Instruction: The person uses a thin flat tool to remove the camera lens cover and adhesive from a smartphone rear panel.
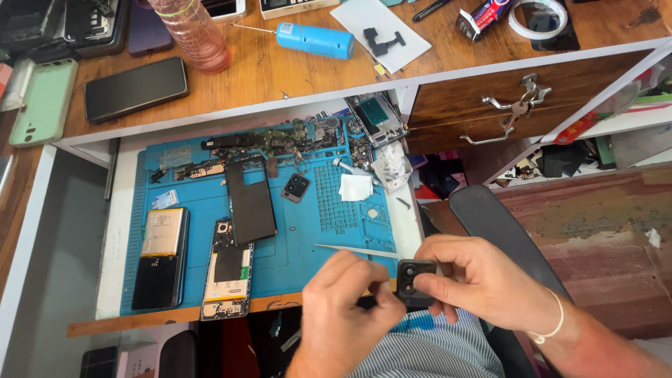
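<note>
My right hand (479, 276) pinches a small dark camera bezel (414, 278) with two lens holes, held above my lap. My left hand (348, 308) is closed on a thin dark tool (368, 301) whose tip meets the bezel's left edge. Just beyond the hands lies a blue work mat (294, 231) on a pull-out shelf. An opened phone body (227, 269), a dark back panel (250, 199), a second camera bezel (295, 187) and a phone with a gold battery (162, 255) rest on the mat.
A thin metal pry strip (353, 250) lies at the mat's near edge. Small parts crowd the mat's far side. On the wooden desk (280, 77) above are a black phone (136, 89), a blue cylinder (315, 40), a pink bottle (192, 31) and a tape roll (537, 19). A drawer with keys (521, 105) stands right.
</note>
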